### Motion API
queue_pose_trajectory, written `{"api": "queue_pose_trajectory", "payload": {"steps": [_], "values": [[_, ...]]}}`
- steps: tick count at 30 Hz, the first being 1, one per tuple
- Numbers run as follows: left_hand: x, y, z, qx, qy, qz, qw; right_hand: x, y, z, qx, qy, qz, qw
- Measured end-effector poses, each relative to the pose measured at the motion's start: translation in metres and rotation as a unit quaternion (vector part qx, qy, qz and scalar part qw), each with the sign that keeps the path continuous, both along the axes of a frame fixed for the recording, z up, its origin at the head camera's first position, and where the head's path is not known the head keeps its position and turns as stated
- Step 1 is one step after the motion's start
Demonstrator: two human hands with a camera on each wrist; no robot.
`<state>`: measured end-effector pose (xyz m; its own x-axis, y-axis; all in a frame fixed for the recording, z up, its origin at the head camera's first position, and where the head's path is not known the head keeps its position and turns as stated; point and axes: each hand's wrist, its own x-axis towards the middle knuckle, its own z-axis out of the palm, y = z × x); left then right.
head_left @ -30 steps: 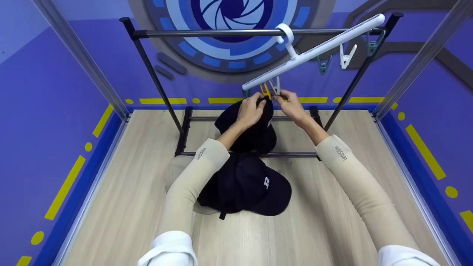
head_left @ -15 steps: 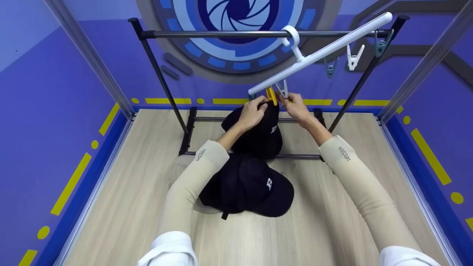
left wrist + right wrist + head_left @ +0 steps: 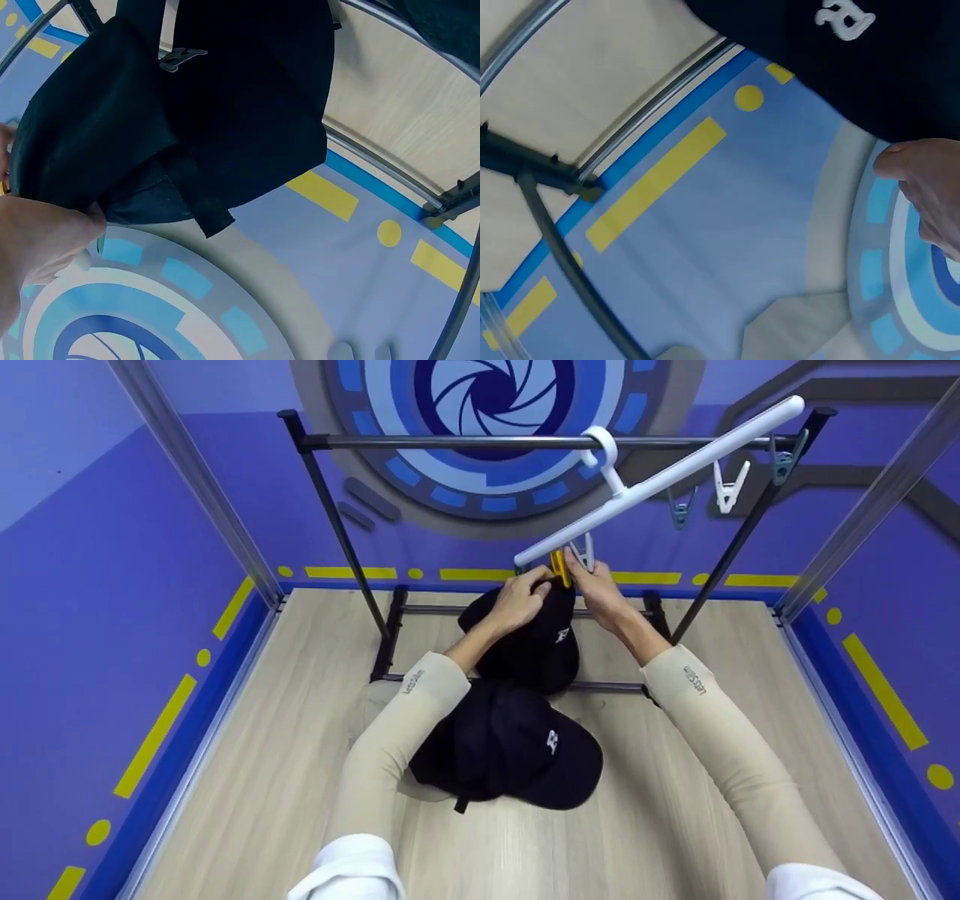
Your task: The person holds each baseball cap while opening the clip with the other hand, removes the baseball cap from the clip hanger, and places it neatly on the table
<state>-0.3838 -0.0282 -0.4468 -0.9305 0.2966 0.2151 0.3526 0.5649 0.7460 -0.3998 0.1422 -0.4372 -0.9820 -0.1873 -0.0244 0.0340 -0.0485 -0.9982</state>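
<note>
Two hands meet at the low end of a white hanger [image 3: 675, 474], which tilts from its hook on the dark top rail of the rack [image 3: 450, 442]. The left hand [image 3: 517, 604] grips a black cap [image 3: 536, 652] near its upper edge, thumb against the fabric, holding it below the hanger with its white letter towards the right. A yellow clip [image 3: 560, 570] sits right at that edge between the hands. The right hand [image 3: 598, 589] is bent close beside it, around the pale grey clip [image 3: 585, 553]; its thumb covers the spot, so I cannot tell what, if anything, it pinches. Further up the hanger hang a white clip [image 3: 729, 487] and two grey-green ones, with another grey-green bit just peeping out beside the low end. All of this stands inside a booth with blue-purple walls [image 3: 217, 502] and a wood-grain surface [image 3: 675, 825]. On that surface, nearer the person, lies a dark cap pile [image 3: 517, 742], brim pointing right, a strap end poking out below; its folds overlap so much that I cannot count the caps. Something beige [image 3: 421, 789] shows at two edges from underneath, mostly covered by the pile and the left sleeve. The left wrist view shows the held cap's strap and metal buckle [image 3: 182, 58], while the right wrist view cuts the cap off at the top, leaving its letter only partly visible.
</note>
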Motion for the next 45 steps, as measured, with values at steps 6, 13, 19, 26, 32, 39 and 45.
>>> {"api": "queue_pose_trajectory", "payload": {"steps": [6, 13, 19, 26, 32, 39, 45], "values": [[0.000, 0.000, 0.002, 0.005, -0.005, -0.005, 1.0000, 0.001, -0.007, 0.006, -0.025, 0.015, -0.004, 0.9996], [0.002, -0.001, 0.001, 0.005, -0.002, -0.017, 0.9998, 0.001, -0.005, 0.012, -0.010, -0.007, -0.003, 0.9999], [0.004, 0.000, 0.001, 0.002, 0.002, -0.011, 0.9999, -0.002, -0.006, 0.017, 0.019, -0.022, -0.021, 0.9993], [0.003, 0.004, 0.003, -0.009, 0.003, 0.000, 1.0000, -0.003, -0.006, 0.019, -0.010, -0.011, -0.035, 0.9993], [0.002, 0.005, 0.004, -0.004, -0.004, 0.001, 1.0000, -0.005, -0.004, 0.020, -0.017, -0.006, -0.038, 0.9991], [0.005, 0.005, 0.007, -0.015, 0.003, -0.002, 0.9999, -0.005, -0.004, 0.023, -0.043, -0.020, -0.050, 0.9976], [0.008, 0.007, 0.003, -0.038, 0.009, -0.033, 0.9987, -0.005, -0.004, 0.024, -0.047, -0.029, -0.062, 0.9965]]}}
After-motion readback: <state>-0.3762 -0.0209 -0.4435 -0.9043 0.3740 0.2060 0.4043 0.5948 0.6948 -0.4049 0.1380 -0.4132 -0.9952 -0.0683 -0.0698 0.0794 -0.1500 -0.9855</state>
